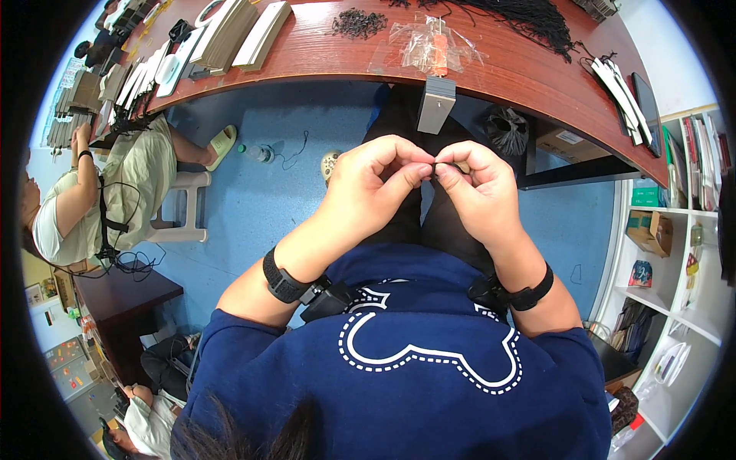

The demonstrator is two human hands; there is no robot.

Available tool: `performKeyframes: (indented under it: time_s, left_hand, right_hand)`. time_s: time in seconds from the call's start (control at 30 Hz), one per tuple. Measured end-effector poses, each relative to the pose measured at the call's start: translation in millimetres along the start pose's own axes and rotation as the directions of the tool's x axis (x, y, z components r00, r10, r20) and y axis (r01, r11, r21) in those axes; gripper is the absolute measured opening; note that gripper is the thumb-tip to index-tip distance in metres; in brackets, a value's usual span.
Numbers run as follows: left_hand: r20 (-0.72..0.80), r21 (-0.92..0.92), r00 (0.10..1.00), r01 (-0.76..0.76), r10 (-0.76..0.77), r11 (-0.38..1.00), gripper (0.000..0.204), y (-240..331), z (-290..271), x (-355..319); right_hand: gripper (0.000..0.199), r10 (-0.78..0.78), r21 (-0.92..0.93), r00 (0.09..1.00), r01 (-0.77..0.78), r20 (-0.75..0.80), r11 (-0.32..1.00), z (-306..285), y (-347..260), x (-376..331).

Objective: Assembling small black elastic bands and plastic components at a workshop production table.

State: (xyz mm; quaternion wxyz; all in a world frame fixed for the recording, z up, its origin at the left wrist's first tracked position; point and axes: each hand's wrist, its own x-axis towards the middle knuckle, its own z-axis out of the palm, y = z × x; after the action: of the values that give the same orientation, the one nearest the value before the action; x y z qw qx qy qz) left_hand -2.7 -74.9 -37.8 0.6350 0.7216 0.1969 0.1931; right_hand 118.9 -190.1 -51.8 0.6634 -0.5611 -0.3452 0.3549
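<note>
My left hand [377,184] and my right hand [481,190] meet over my lap, just short of the table's front edge. Thumbs and forefingers of both are pinched together around a small black piece [435,168], mostly hidden by the fingertips; its kind cannot be made out. Just beyond them, a grey block-like box [437,105] juts out from the table edge. Behind it, an orange part [440,50] lies among crumpled clear plastic [418,44].
The red-brown table [307,63] carries a heap of small black pieces [359,24], black cords [529,23], stacked card strips [261,36] and white strips with cords [618,98]. Another person [69,211] sits at left. Shelves [661,295] stand at right; a bottle [261,153] is on the floor.
</note>
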Motion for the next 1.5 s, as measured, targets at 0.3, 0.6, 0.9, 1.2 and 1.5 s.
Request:
performKeyframes:
  time_s: [0.3,0.6,0.9,1.2,1.5]
  left_hand:
    - [0.049,-0.328,0.998,0.059,-0.045,0.943,0.006,-1,-2,1]
    - [0.070,-0.342,0.990,0.140,-0.124,0.929,0.004,2,-1,2]
    - [0.163,-0.475,0.978,0.191,-0.127,0.859,0.006,-3,0,2]
    - [0.043,0.192,0.980,-0.201,0.197,0.960,0.023,-1,-2,1]
    - [-0.038,0.007,0.994,0.098,-0.098,0.995,0.003,-41,-12,8]
  right_hand:
    - [0.008,0.186,0.285,0.978,-0.207,0.099,0.936,-13,0,5]
    - [0.013,0.222,0.300,0.954,-0.276,0.202,0.913,-7,-10,-1]
    - [0.004,0.176,0.225,0.980,-0.193,0.094,0.955,-4,4,0]
    - [0.009,0.205,0.312,0.972,-0.231,0.115,0.921,-6,1,-1]
    - [0.013,0.112,0.500,0.949,-0.252,0.294,0.829,-33,1,10]
